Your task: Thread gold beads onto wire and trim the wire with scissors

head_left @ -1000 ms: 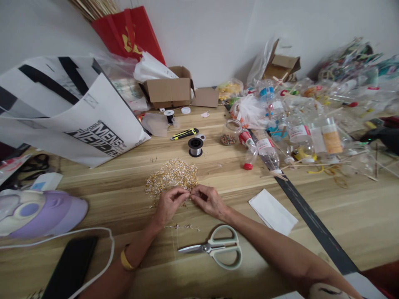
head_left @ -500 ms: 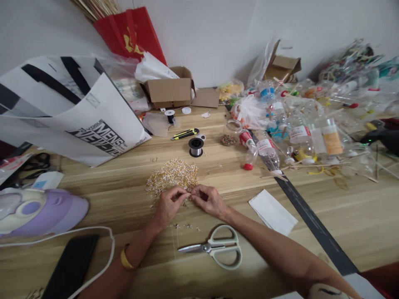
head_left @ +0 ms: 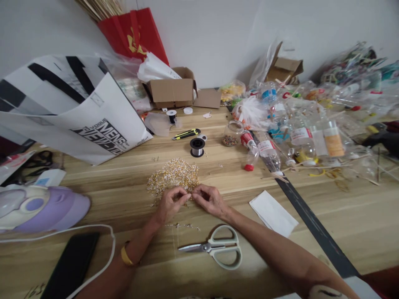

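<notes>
Thumb and fingers of my left hand (head_left: 171,202) are pinched together at the near edge of a pile of small gold and silver pieces (head_left: 173,176). My right hand (head_left: 210,201) is pinched as well, its fingertips nearly meeting the left ones. Whatever they hold between them is too small to make out. Just below the hands lies a short beaded chain (head_left: 183,226), with thin thread-like lines running down from it. Scissors with pale handles (head_left: 226,247) rest closed beside it, blades pointing left.
Beyond the pile stand a wire spool (head_left: 197,148), a yellow-black utility knife (head_left: 186,133) and a bead jar (head_left: 230,135). Plastic bottles (head_left: 269,155) crowd the right. Folded white paper (head_left: 273,212) lies near my right forearm. A phone (head_left: 73,265) and white cable (head_left: 112,245) are at left.
Both hands stay pinched in almost the same place, with the fingertips very slightly shifted. The whole view has moved a little; the objects on the table lie as before.
</notes>
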Tool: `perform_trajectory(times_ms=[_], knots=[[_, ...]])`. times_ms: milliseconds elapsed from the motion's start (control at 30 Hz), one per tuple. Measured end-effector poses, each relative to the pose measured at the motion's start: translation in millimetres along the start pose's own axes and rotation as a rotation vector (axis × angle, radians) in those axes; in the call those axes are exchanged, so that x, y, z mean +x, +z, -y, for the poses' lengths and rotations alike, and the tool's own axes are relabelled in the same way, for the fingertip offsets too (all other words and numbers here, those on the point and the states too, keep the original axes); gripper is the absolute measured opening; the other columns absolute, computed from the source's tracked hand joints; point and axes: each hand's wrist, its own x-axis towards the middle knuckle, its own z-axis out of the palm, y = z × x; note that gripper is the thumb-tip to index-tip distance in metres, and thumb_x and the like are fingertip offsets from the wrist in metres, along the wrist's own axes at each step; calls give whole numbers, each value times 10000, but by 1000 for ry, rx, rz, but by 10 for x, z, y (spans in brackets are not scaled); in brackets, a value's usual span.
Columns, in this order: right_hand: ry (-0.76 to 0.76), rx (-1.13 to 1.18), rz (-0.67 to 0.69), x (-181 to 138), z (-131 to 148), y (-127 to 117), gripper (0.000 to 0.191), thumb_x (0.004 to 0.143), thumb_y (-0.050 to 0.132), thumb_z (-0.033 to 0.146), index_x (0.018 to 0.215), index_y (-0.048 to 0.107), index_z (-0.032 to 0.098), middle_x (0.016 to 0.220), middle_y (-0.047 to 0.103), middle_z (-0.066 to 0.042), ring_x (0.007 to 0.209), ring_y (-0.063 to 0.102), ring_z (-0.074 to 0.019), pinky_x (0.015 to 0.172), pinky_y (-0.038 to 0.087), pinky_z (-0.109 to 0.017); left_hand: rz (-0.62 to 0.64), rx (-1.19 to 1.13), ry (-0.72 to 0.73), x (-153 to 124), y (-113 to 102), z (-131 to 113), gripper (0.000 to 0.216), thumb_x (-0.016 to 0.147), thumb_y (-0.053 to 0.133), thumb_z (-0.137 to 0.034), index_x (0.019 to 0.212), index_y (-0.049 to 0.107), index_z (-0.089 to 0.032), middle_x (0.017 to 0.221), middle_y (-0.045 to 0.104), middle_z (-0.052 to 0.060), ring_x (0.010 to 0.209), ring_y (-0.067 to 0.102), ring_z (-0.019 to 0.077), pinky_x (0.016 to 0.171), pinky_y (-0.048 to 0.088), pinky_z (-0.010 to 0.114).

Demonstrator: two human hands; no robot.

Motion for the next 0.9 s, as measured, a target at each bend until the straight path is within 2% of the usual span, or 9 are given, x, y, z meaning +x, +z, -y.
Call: perform_trajectory(times_ms=[133,300,500,900], knots=[[-22,-22,-7,4,3,-18,232,883,496,311,743,562,138,605,455,28,538,385,-83,502,308,-198,42,50,22,6,-13,-46,240,798,572,-303,612,552,-153,579,555,-13,560,498,108,558,401,210],[-30,9,-28,5,1,-23,235,895,483,341,809,575,142,651,496,10,570,415,-94,520,331,-203,77,98,20,6,-22,-98,224,796,562,-280,610,553,-154,572,568,-16,553,503,106,553,399,205],[-20,50,6,-14,-7,-1,186,858,538,327,883,571,146,604,478,36,507,402,-77,462,320,-180,69,173,61,-13,10,-53,204,802,551,-251,624,565,-152,576,572,-14,547,500,106,549,392,205],[-128,-7,121,-22,-24,32,166,819,567,234,963,518,168,649,511,46,500,433,-60,462,347,-159,64,87,8,-4,-8,-67,217,806,552,-280,635,576,-149,592,580,-8,563,506,108,547,386,205]])
